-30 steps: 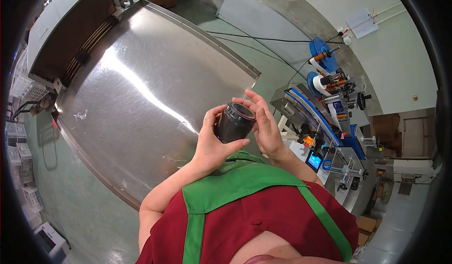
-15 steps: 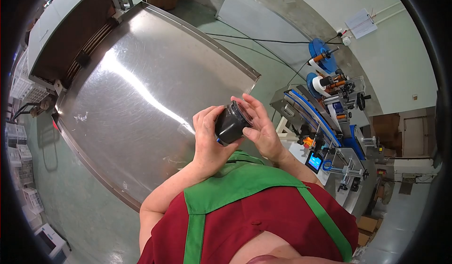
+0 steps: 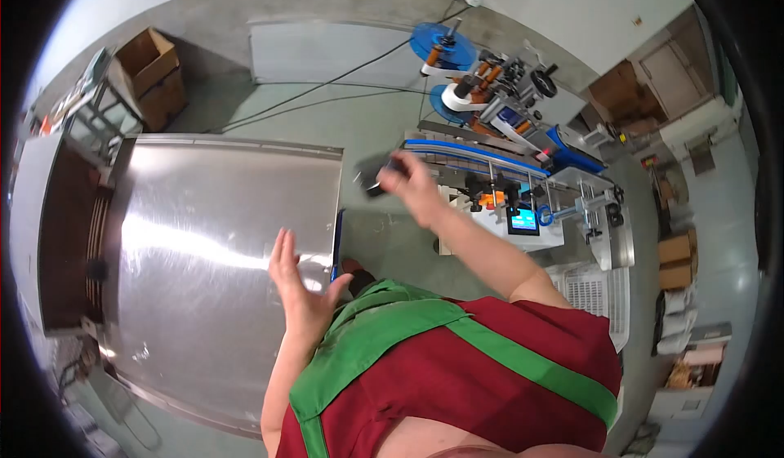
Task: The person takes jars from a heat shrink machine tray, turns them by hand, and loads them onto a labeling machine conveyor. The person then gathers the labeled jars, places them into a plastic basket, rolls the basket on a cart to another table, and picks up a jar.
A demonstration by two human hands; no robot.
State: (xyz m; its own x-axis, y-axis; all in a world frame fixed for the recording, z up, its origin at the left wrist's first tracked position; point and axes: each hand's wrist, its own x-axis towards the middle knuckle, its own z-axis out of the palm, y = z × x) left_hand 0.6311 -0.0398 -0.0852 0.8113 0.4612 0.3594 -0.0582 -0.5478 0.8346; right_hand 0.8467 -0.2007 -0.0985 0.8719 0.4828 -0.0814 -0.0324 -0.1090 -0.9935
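Observation:
A dark jar (image 3: pixel 371 177) is gripped in my right hand (image 3: pixel 415 190), tilted on its side and blurred a little by motion. It hangs over the floor in the gap between the steel table and the labelling machine, close to the near end of the machine's conveyor. My left hand (image 3: pixel 300 293) holds nothing; its fingers point up, with the thumb spread away from them. That hand is above the right edge of the steel table (image 3: pixel 212 295). Where the fingers of my right hand wrap the jar, its end is partly hidden.
The labelling machine has a blue-edged conveyor (image 3: pixel 474 149), blue reels (image 3: pixel 442 46) and a lit touchscreen (image 3: pixel 523 220). Cables (image 3: pixel 327 85) run across the floor behind. A cardboard box (image 3: pixel 151 78) stands at the back left. A white crate (image 3: pixel 584 291) is at the right.
My right hand has carried the jar away from my left hand, toward the machine. My left hand has let go and moved left and down. The view has turned right.

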